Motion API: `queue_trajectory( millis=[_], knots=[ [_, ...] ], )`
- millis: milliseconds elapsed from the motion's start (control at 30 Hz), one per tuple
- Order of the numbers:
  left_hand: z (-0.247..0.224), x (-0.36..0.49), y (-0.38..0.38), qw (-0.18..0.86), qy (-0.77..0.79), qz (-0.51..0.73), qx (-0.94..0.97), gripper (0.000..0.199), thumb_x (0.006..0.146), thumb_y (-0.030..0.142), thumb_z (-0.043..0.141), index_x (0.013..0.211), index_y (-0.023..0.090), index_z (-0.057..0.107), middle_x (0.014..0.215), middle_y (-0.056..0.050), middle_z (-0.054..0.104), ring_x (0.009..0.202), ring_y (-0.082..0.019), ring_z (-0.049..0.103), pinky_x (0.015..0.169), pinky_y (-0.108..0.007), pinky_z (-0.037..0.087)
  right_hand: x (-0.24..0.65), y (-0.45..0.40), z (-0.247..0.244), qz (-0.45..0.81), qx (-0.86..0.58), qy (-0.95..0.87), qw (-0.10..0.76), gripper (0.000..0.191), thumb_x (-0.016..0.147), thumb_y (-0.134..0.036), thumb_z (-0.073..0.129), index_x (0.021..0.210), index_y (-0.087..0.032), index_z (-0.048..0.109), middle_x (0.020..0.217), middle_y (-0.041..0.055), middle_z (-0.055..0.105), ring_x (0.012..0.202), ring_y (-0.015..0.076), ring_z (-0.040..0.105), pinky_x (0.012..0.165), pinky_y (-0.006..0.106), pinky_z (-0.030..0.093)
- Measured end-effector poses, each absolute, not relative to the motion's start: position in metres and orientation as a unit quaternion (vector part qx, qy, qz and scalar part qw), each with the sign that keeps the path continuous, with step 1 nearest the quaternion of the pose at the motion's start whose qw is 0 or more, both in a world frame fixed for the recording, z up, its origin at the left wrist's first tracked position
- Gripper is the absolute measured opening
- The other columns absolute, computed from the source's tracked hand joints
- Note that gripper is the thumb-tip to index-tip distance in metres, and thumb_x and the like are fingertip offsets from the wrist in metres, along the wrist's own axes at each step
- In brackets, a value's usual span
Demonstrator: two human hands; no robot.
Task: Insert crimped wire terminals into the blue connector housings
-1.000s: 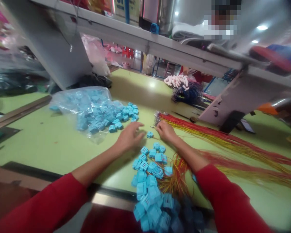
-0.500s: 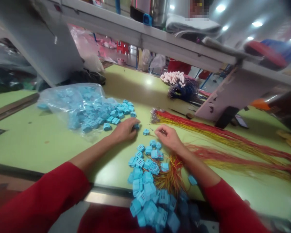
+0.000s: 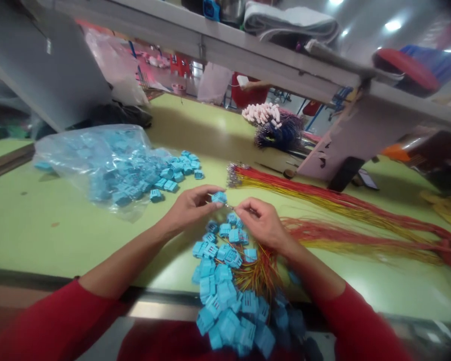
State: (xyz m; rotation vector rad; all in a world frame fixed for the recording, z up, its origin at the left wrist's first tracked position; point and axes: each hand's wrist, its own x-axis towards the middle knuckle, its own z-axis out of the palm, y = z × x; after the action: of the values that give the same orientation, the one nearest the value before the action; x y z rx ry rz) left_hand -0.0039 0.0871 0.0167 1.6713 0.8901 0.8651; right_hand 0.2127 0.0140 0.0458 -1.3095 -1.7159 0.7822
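Head: left hand (image 3: pixel 196 204) pinching blue connector (image 3: pixel 219 197) above green table (image 3: pixel 173 125) | right hand (image 3: pixel 260 219) closing fingertips on thin wire end (image 3: pixel 230 206) at connector's side | connector pile (image 3: pixel 225 296) lying nearer wearer | no writing legible

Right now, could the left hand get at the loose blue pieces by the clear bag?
Probably yes: the loose blue pieces lie close to the left hand, with nothing seen in between. Its fingers hold another piece, though, which may hinder picking.
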Motion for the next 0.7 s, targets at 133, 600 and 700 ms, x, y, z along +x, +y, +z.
queue_trajectory(
  millis=[133,600,700],
  knots=[
    [0.023,0.002,0.061,0.617,0.309,0.411,0.595,0.040,0.080,0.030,0.083,0.116,0.019,0.072,0.100,-0.009,0.076,0.081,-0.018,0.071,0.074,-0.031,0.059,0.216,-0.002,0.062,0.251,-0.519,-0.711,0.403,0.013,0.092,-0.026,0.059,0.081,-0.020,0.063,0.071,-0.0008,0.061,0.064,0.0119,0.052,0.059,0.025,0.040],
    [0.021,0.002,0.055,0.638,0.292,0.410,0.583,0.032,0.078,0.027,0.085,0.107,0.019,0.076,0.095,-0.008,0.077,0.076,-0.016,0.068,0.064,-0.025,0.058,0.219,-0.007,0.067,0.257,-0.519,-0.730,0.363,0.013,0.092,-0.022,0.057,0.080,-0.020,0.060,0.072,-0.0018,0.060,0.063,0.0106,0.048,0.059,0.025,0.037],
    [0.021,0.001,0.055,0.647,0.284,0.398,0.585,0.032,0.079,0.026,0.085,0.109,0.020,0.076,0.094,-0.007,0.077,0.074,-0.015,0.068,0.066,-0.026,0.059,0.219,-0.005,0.065,0.294,-0.522,-0.708,0.374,0.012,0.091,-0.025,0.057,0.081,-0.019,0.061,0.072,-0.0022,0.060,0.061,0.0096,0.047,0.057,0.024,0.037]
  ],
)
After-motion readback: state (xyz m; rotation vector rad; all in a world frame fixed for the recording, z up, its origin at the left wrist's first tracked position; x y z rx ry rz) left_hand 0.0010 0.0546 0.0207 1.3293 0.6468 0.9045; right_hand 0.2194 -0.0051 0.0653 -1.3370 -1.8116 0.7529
